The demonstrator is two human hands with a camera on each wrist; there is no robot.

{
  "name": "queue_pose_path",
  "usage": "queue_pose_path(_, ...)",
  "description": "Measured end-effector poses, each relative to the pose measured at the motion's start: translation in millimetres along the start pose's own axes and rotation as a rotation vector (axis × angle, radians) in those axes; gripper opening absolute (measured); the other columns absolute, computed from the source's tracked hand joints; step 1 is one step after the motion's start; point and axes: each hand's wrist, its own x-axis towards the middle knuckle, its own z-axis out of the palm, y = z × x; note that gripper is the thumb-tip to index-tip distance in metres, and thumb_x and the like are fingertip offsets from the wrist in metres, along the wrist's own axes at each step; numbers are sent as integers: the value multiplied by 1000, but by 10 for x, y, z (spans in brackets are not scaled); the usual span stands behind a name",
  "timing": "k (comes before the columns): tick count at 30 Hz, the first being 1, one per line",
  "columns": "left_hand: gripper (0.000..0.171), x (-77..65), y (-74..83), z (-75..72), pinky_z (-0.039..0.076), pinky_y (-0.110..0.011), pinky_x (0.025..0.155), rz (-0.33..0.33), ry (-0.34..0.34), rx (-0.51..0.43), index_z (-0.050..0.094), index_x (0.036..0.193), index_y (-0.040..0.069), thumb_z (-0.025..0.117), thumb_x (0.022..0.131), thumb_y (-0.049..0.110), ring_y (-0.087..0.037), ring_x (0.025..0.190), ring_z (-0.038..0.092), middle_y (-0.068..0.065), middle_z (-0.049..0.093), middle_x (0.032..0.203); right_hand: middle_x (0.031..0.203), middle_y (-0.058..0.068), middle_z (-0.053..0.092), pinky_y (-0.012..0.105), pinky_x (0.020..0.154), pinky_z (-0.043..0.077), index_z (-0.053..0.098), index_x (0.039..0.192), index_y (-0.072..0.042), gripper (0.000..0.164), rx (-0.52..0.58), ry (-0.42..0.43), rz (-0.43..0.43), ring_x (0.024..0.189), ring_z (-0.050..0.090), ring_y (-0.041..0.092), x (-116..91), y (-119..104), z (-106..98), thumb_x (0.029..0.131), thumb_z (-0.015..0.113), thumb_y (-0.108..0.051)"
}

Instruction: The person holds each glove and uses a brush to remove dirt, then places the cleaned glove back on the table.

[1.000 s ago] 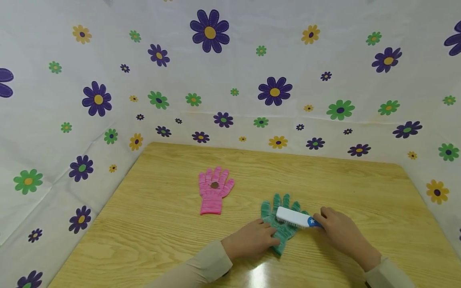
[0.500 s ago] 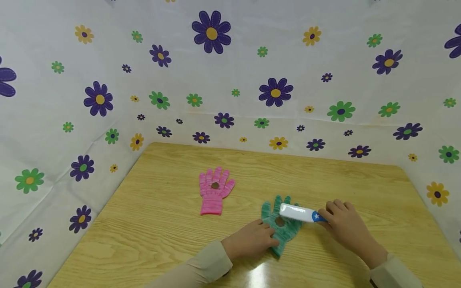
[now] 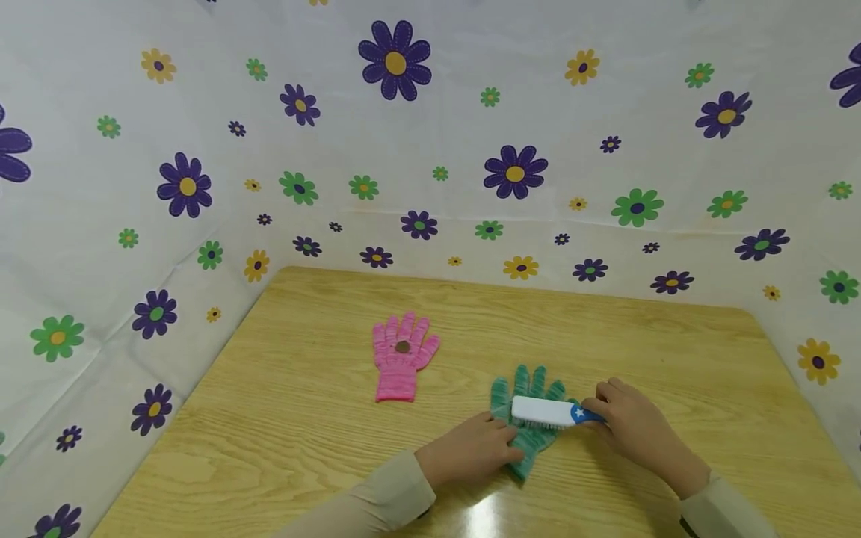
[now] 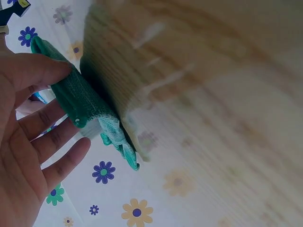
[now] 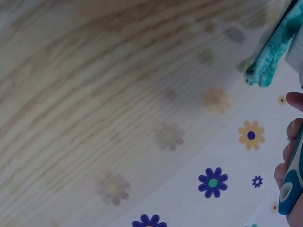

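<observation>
A green knitted glove (image 3: pixel 534 442) lies on the wooden table, its fingers pointing away. My left hand (image 3: pixel 471 448) presses on the glove's left side and cuff; in the left wrist view its thumb and spread fingers (image 4: pixel 64 165) touch the fabric. My right hand (image 3: pixel 628 430) grips the blue handle of a white-backed scrub brush (image 3: pixel 545 412). The bristles face down on the glove's palm and cover the brown spot there. In the right wrist view, part of the brush handle (image 5: pixel 294 175) shows in the curled fingers.
A pink knitted glove (image 3: pixel 397 377) with a brown spot (image 3: pixel 402 347) on it lies flat to the left, beyond my left hand. A white flower-printed sheet (image 3: pixel 430 134) walls off the back and sides of the wooden table (image 3: pixel 289 359).
The brush lifted and moved away to the right, uncovering the brown spot, then came back down and left over the green glove's palm. My left hand stays in place.
</observation>
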Motion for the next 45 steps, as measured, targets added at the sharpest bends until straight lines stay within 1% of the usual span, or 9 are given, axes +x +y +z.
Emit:
queue_pose_path(8, 13, 2, 40, -3, 37, -17, 64, 10, 4, 54, 65, 92, 37, 56, 91, 28, -1, 73, 54, 15, 61, 83, 70, -3, 50, 21, 53, 34, 67, 82, -10, 26, -14, 27, 115, 63, 33, 7, -38, 198, -87, 63, 82, -19)
queue_pose_path(11, 12, -5, 49, 2, 38, -17, 66, 9, 2, 61, 65, 93, 37, 56, 91, 29, -1, 76, 55, 15, 61, 85, 72, -3, 50, 21, 54, 34, 67, 83, -11, 29, -8, 55, 74, 65, 34, 7, -28, 159, -126, 60, 84, -18)
queue_pose_path(15, 13, 6, 36, -1, 40, -18, 67, 1, -18, 32, 65, 95, 37, 55, 92, 29, -2, 79, 56, 15, 61, 87, 74, -4, 50, 19, 56, 33, 67, 84, -14, 31, 16, 48, -50, 66, 32, 5, 9, 46, -127, 60, 85, -22)
queue_pose_path(18, 14, 14, 25, -12, 39, -19, 68, -1, -26, 18, 65, 96, 36, 55, 92, 29, -2, 81, 57, 14, 61, 87, 73, -5, 48, 18, 57, 32, 66, 83, -16, 31, 23, 28, -75, 67, 30, 5, 20, -4, -104, 60, 85, -23)
queue_pose_path(26, 14, 22, 43, -28, 38, -18, 67, 4, -13, 32, 65, 93, 35, 55, 92, 27, -1, 77, 56, 15, 61, 85, 73, -5, 50, 19, 55, 34, 69, 82, -14, 26, 27, -30, 35, 66, 34, 5, 2, 96, -89, 63, 84, -23)
queue_pose_path(31, 14, 12, 62, -22, 40, -18, 69, 0, -26, 57, 65, 96, 37, 55, 92, 28, -1, 78, 57, 15, 62, 87, 72, -5, 49, 20, 54, 35, 68, 83, -11, 25, 32, 5, 119, 65, 34, 5, -14, 166, -105, 65, 82, -21)
queue_pose_path(34, 12, 0, 77, -16, 40, -18, 71, 0, -24, 72, 65, 96, 36, 56, 91, 29, -1, 80, 57, 15, 62, 88, 73, -7, 48, 19, 55, 35, 67, 84, -12, 25, 52, 8, 118, 67, 34, 4, -15, 132, -125, 66, 80, -21)
queue_pose_path(41, 13, 9, 57, -24, 38, -19, 70, -3, -41, 21, 65, 96, 36, 57, 91, 27, -2, 81, 57, 14, 61, 87, 74, -8, 47, 17, 57, 33, 66, 85, -15, 26, 80, -90, 28, 67, 32, 3, -7, -47, -114, 67, 76, -31)
queue_pose_path(45, 13, 19, 49, -19, 38, -19, 69, 1, -47, 14, 66, 96, 36, 56, 91, 28, -2, 82, 57, 13, 61, 86, 74, -8, 50, 18, 57, 34, 68, 85, -15, 23, 83, -147, 38, 67, 33, 3, -29, -82, -97, 71, 75, -32)
